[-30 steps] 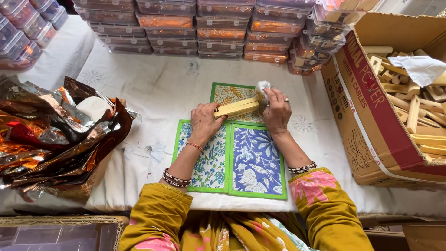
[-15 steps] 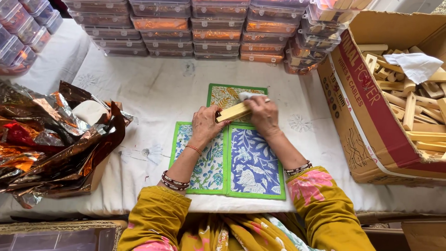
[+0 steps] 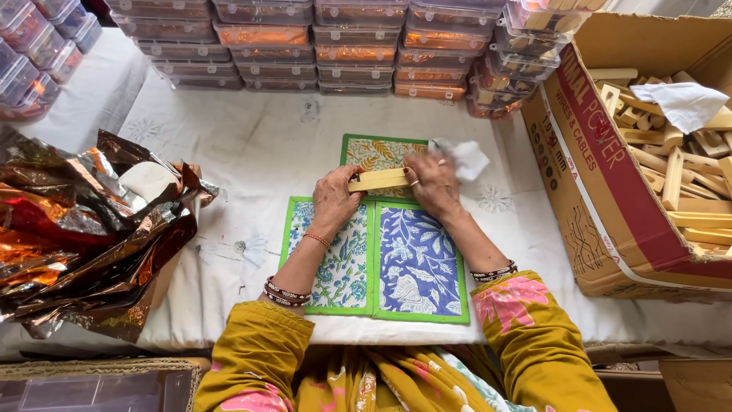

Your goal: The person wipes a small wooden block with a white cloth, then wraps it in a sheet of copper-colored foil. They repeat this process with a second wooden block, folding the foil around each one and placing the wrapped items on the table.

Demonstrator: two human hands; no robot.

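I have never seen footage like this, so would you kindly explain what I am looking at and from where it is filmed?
There is no machine here: a person wears a camera on the head, looking down at their own two bare hands. The left hand and right hand together hold a pale wooden block; the right hand also grips a white cloth. Under them, on a white tablecloth, lie green-edged printed mats. Crumpled copper foil wrapping sits on the left, a cardboard box of wooden pieces on the right, and stacked clear plastic containers along the back.

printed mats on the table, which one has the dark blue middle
The near-right mat, below the right hand: white flowers on dark blue. The near-left mat is white with blue-green flowers; the far mat is orange-patterned.
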